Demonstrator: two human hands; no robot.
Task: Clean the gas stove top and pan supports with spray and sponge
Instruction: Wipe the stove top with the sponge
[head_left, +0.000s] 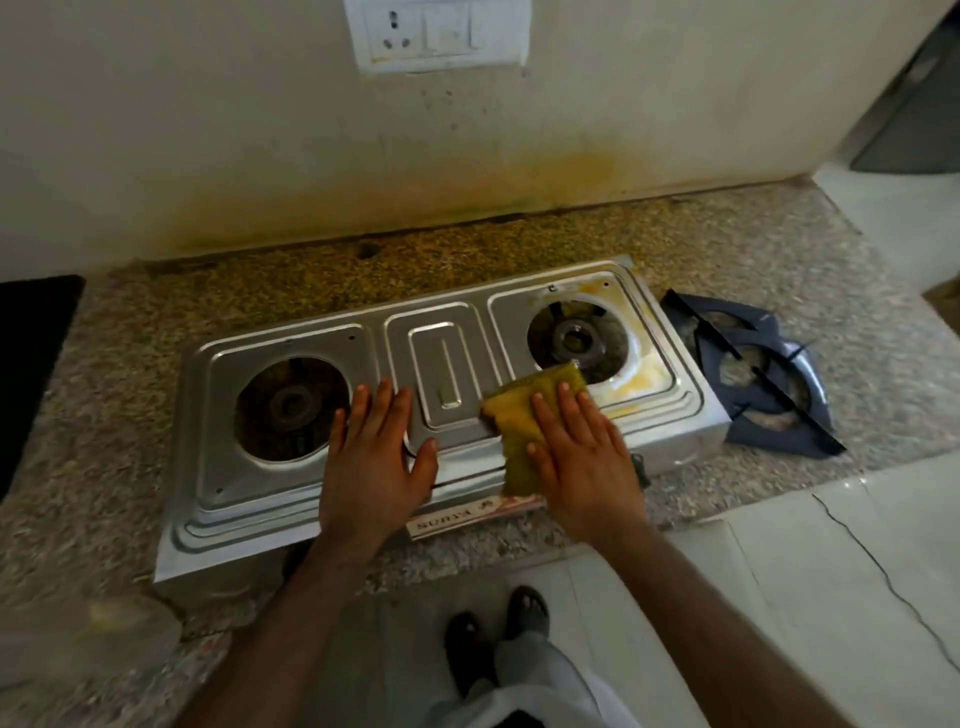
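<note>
Hands above "SURYA" label.

Two bare forearms, no sleeves in view, left hand and right hand without rings or watch, pale grey-white trousers at the near edge, dark open-toed sandals — toes showing

One head camera looks steeply down, close over the stove top (wide-angle).
</note>
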